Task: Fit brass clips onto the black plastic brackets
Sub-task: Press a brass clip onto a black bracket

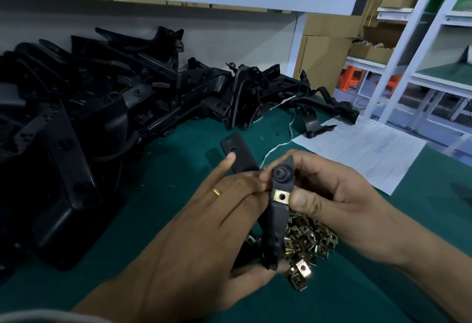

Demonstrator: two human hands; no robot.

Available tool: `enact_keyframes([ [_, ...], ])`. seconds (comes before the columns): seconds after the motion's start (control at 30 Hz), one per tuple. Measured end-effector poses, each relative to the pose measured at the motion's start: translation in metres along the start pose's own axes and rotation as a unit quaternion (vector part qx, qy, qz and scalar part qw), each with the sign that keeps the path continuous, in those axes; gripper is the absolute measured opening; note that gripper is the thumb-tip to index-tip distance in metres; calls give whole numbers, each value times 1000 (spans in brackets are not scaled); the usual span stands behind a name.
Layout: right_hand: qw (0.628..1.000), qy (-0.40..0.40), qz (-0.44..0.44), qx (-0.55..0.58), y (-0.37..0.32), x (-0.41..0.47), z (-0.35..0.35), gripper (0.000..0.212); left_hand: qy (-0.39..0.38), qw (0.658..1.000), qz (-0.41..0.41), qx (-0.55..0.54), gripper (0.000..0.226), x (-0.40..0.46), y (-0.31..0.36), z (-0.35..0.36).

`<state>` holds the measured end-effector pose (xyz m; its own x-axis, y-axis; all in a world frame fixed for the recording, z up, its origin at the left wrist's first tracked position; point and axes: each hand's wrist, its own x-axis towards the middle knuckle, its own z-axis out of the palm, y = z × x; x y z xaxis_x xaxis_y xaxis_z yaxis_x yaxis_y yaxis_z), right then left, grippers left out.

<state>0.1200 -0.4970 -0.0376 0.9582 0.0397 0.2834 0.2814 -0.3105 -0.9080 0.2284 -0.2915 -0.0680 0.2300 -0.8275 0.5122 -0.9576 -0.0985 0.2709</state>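
A black plastic bracket is held up above the green table between both hands. A brass clip sits on its middle section, below a round boss. My left hand holds the bracket from the left, thumb under its lower end, fingers against its side, index finger stretched out. My right hand grips the upper part, thumb pressed beside the clip. A heap of loose brass clips lies on the table under the bracket.
A big pile of black brackets covers the left and back of the green table. A printed paper sheet and a white string lie at the right. White shelving and cardboard boxes stand behind.
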Motion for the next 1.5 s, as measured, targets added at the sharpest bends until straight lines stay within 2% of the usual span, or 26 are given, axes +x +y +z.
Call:
enact_keyframes([
  [0.07, 999, 32, -16, -6, 3, 2, 2, 34, 67, 996, 54, 30, 76, 1, -4, 0],
  [0.17, 989, 123, -22, -75, 12, 5, 1, 30, 133, 991, -16, -5, 75, 4, -13, -5],
  [0.27, 956, 181, 16, -230, 21, 5, -11, 21, 179, 980, -84, -25, 55, 4, -15, -9],
  [0.4, 929, 122, 53, -346, 28, 6, -10, 15, 165, 975, -149, -21, 39, 6, -17, -3],
  [0.57, 878, 62, 57, -472, 31, 10, 5, 33, 95, 978, -183, 27, 43, 6, -21, 2],
  [0.83, 871, 22, 41, -488, 26, 18, 8, 10, 58, 977, -181, 96, 51, 7, -27, 10],
  [0.97, 882, 16, 24, -471, 25, 15, 10, 8, 53, 975, -185, 108, 52, 8, -28, 12],
  [1.03, 903, 34, 19, -428, 24, 12, 11, 9, 56, 976, -185, 103, 52, 7, -29, 13],
  [1.13, 957, 89, 54, -271, 22, 12, 12, 6, 71, 979, -171, 84, 49, 7, -29, 12],
  [1.2, 980, 110, 75, -146, 20, 13, 12, 7, 85, 982, -150, 77, 47, 7, -30, 12],
  [1.33, 986, 120, 114, -9, 18, 12, 15, 19, 102, 983, -115, 96, 56, 7, -31, 11],
  [1.5, 989, 115, 82, 46, 18, 12, 17, 19, 103, 985, -99, 96, 60, 6, -31, 10],
])
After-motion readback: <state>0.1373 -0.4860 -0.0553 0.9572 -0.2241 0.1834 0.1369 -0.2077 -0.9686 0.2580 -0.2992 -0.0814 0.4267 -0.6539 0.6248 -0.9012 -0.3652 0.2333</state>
